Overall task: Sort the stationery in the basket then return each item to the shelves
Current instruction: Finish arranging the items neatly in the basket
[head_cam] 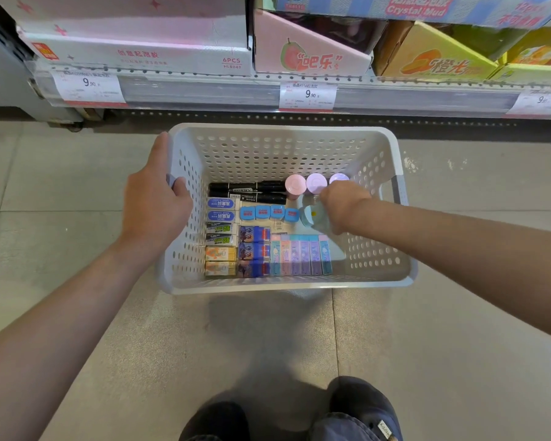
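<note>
Left grip (pixel 155 198) is curled over the basket (pixel 280 135) left rim. Right grip (pixel 342 206) pinches a pale blue container (pixel 312 216) near its far right corner.

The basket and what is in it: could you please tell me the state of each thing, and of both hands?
Basket: on the floor, upright.
Left hand: grips the basket's left rim.
Right hand: inside the basket, holds a pale blue item.
Black markers: lying flat, side by side.
Round pastel tubs: standing upright in a row.
Erasers: lined up in a column.
</note>
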